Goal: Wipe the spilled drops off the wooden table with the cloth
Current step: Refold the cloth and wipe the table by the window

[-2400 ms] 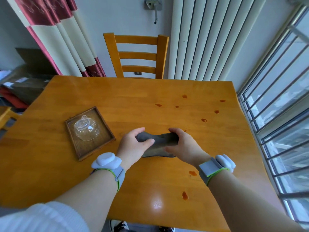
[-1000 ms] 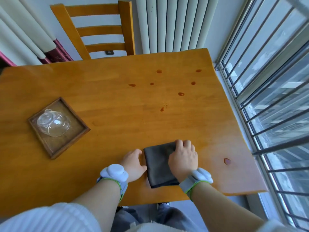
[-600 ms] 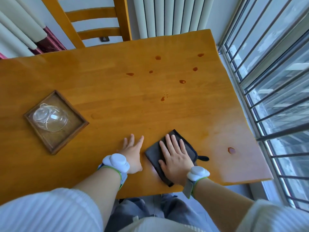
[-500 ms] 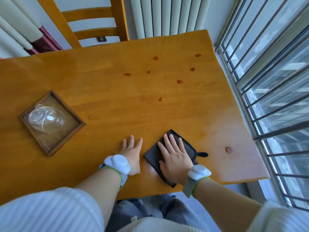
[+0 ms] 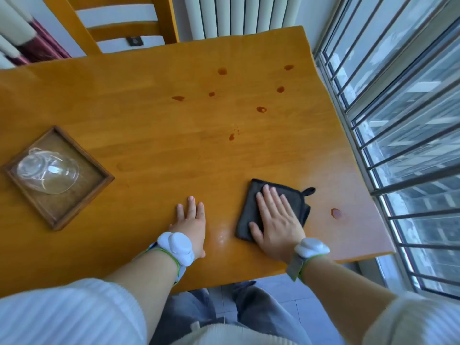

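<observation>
Single view only, so no overlap with a second camera. The head-worn camera looks steeply down and forward from above the near edge of the wooden surface (image 5: 149, 125), close enough that both forearms enter from the bottom of the frame. The left hand (image 5: 190, 224) sits at lower centre, the right hand (image 5: 276, 220) just right of it. The wide lens bends the surface edges; a chair (image 5: 119, 23) occupies the upper left, a barred window (image 5: 403, 120) the right side. The person's lap shows at bottom centre.

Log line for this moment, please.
right hand flat on dark grey cloth | left hand flat on wooden table | brown drops remain
</observation>
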A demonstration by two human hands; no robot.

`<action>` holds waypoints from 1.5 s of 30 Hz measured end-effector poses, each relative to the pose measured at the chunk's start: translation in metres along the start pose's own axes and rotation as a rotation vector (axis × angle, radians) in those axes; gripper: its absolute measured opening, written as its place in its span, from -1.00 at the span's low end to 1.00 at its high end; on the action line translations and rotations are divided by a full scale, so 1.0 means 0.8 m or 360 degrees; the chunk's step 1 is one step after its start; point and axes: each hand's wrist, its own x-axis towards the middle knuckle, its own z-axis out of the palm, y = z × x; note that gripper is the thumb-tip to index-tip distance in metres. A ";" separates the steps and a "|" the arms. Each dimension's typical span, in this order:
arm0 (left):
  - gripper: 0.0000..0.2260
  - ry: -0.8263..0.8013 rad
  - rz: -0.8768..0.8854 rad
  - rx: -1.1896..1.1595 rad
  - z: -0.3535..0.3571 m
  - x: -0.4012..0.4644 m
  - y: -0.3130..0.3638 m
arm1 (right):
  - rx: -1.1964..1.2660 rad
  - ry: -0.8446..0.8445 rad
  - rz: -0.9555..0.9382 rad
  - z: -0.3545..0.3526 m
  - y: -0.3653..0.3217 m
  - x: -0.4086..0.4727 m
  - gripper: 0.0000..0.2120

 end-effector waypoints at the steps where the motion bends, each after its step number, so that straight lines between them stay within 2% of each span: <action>1: 0.10 0.0000 0.0002 -0.0007 0.000 0.000 -0.001 | 0.0007 0.0001 0.0075 -0.005 0.003 0.011 -0.28; 3: 0.11 -0.0001 0.0001 -0.0006 0.000 0.000 -0.001 | 0.0064 -0.0063 0.0272 -0.010 -0.010 0.033 -0.27; 5: 0.12 0.0012 0.0003 0.0002 0.001 0.002 -0.001 | 0.0108 -0.0088 0.0325 -0.006 -0.039 0.039 -0.26; 8: 0.12 0.0013 0.0010 -0.0021 0.002 0.002 -0.004 | 0.0065 -0.0112 0.0017 0.006 -0.066 0.016 -0.26; 12: 0.14 0.0045 0.0041 -0.0045 0.004 0.003 -0.008 | -0.0096 -0.0167 -0.0335 0.007 -0.029 -0.004 -0.28; 14: 0.14 0.0050 0.0046 -0.0052 0.005 0.004 -0.009 | -0.0125 -0.0189 -0.0400 0.001 -0.016 -0.001 -0.27; 16: 0.14 0.0057 0.0054 -0.0052 0.005 0.003 -0.010 | 0.0054 -0.0150 -0.0261 -0.001 -0.030 0.002 -0.29; 18: 0.15 0.0073 0.0055 -0.0052 0.006 0.004 -0.011 | 0.0269 -0.0029 0.0031 0.003 -0.059 0.004 -0.33; 21: 0.15 0.0101 0.0059 -0.0051 0.007 0.003 -0.012 | 0.0259 0.0061 0.0309 0.014 -0.086 0.002 -0.36; 26: 0.14 0.0115 0.0081 -0.0069 0.008 0.002 -0.014 | 0.0085 0.0049 -0.0058 0.013 -0.029 -0.018 -0.38; 29: 0.14 0.0114 0.0077 -0.0067 0.008 0.002 -0.014 | 0.0060 0.0037 0.0151 0.008 -0.003 0.005 -0.37; 31: 0.14 0.0113 0.0074 -0.0055 0.008 0.003 -0.014 | 0.0099 0.0065 0.0361 0.006 -0.019 0.027 -0.37; 33: 0.14 0.0119 0.0072 -0.0054 0.007 0.003 -0.014 | 0.0150 0.0095 0.0425 0.010 -0.046 0.038 -0.36; 37: 0.14 0.0144 0.0097 -0.0109 0.009 -0.001 -0.017 | 0.0130 0.0047 0.0073 0.022 -0.086 0.011 -0.38; 42: 0.10 0.0227 0.0190 -0.0170 0.017 -0.015 -0.037 | 0.0017 0.0000 -0.0270 0.015 -0.035 -0.012 -0.40; 45: 0.06 0.0245 0.0191 -0.0136 0.024 -0.024 -0.059 | 0.0037 0.0064 0.0012 0.009 -0.027 0.009 -0.40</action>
